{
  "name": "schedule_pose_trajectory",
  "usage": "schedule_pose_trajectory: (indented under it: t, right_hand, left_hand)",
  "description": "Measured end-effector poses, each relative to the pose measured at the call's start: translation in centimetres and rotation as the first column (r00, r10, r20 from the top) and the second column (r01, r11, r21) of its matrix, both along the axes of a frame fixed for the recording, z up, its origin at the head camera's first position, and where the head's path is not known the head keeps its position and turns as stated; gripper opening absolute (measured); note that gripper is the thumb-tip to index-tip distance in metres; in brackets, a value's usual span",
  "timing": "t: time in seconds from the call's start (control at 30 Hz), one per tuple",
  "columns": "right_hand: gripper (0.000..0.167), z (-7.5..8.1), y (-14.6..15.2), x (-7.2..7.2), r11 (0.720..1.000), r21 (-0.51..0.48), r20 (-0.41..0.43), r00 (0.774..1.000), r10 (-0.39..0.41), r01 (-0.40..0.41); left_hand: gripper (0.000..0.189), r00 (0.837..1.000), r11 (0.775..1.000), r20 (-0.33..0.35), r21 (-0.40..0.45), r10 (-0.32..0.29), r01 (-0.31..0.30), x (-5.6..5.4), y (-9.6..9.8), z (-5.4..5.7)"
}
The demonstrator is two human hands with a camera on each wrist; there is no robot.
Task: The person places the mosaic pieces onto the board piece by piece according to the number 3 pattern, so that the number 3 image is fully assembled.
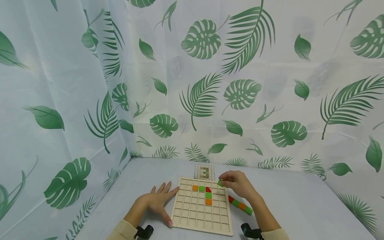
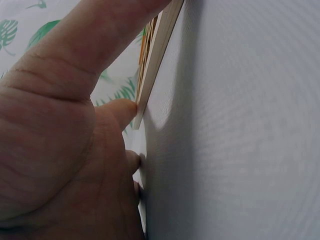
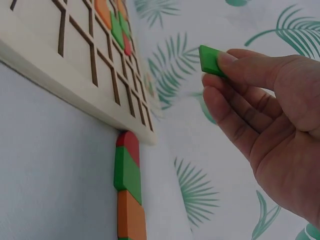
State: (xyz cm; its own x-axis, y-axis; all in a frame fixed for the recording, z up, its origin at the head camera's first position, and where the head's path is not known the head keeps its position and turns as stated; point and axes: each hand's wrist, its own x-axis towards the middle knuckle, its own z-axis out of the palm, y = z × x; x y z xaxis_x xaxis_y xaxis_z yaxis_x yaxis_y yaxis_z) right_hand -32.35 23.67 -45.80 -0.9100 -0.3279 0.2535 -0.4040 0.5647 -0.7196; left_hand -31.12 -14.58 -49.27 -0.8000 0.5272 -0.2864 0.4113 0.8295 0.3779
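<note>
A wooden grid board lies on the table, with orange, green and red pieces set in some of its squares. My left hand is spread along the board's left side, its thumb at the near corner and a fingertip at the far left edge. Between thumb and fingers, my right hand pinches a green square tile, raised above the board's far right corner. Beside the board's right edge runs a row of tiles: red with a rounded end, then green, orange and green.
Behind the board lies a pattern card printed with a small coloured grid. A white curtain with green leaves closes off the back and left of the table.
</note>
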Motion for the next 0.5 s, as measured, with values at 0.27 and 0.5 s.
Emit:
schedule_pose_trajectory:
  t: [0.27, 0.5]
  right_hand:
    - [0.015, 0.0, -1.7, -0.1, 1.0, 0.013, 0.01, 1.0, -0.025, 0.025]
    - [0.016, 0.3, -4.0, 0.0, 0.999, -0.016, -0.001, 0.999, 0.046, -0.046]
  left_hand:
    - [0.135, 1.0, 1.0, -0.003, -0.003, -0.002, 0.002, 0.0, 0.0, 0.0]
    - [0.135, 1.0, 1.0, -0.001, -0.016, 0.01, -0.01, 0.0, 0.1, 0.1]
